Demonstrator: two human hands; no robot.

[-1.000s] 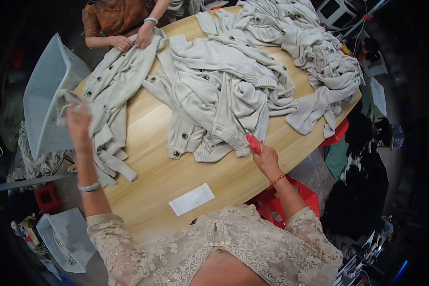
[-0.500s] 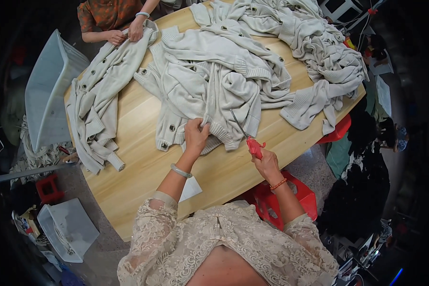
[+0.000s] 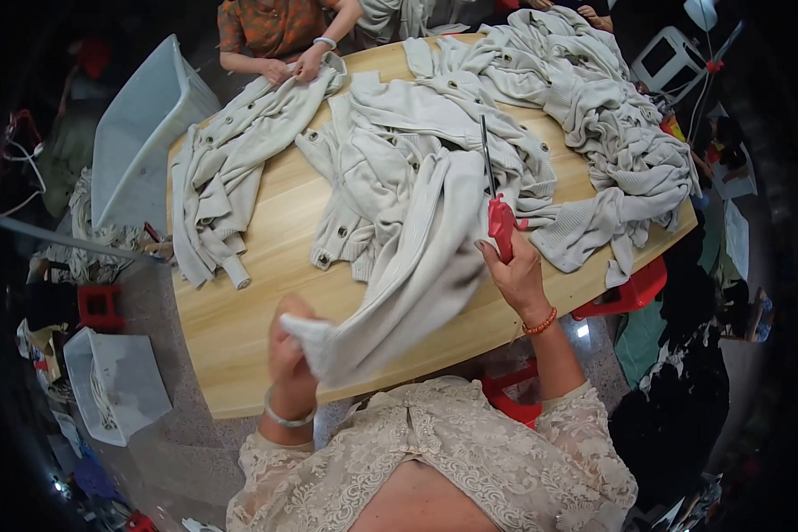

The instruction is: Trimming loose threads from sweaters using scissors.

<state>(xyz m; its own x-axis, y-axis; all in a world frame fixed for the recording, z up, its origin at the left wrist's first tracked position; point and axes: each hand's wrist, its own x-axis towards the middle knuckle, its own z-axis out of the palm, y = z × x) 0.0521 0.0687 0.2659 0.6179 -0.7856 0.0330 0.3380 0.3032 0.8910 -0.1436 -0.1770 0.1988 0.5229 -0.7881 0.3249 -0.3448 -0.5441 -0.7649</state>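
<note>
My left hand (image 3: 294,355), low in front of me and blurred, grips the edge of a pale cream knit cardigan (image 3: 421,253). The cardigan is stretched from that hand up onto the heap in the middle of the table, partly lifted off the wood. In my right hand (image 3: 520,277) is a red-handled pair of scissors (image 3: 503,226), its long narrow dark blade pointing away from me. Whether the blades are apart I cannot tell. Below the blade the cardigan passes close to my right hand. More buttoned cardigans (image 3: 363,191) lie bunched under and beyond the lifted one.
A wooden table (image 3: 239,355) carries a further pile of knitwear (image 3: 612,124) at the right. Across the far left, a co-worker's hands (image 3: 297,69) hold another cardigan (image 3: 239,133). Around the table stand a large translucent bin (image 3: 142,133), a smaller bin (image 3: 137,381) and a red stool (image 3: 634,288).
My left hand has drawn one cardigan off the heap toward me and to the left. My right hand has moved up and slightly right, with the scissors now pointing more directly away.
</note>
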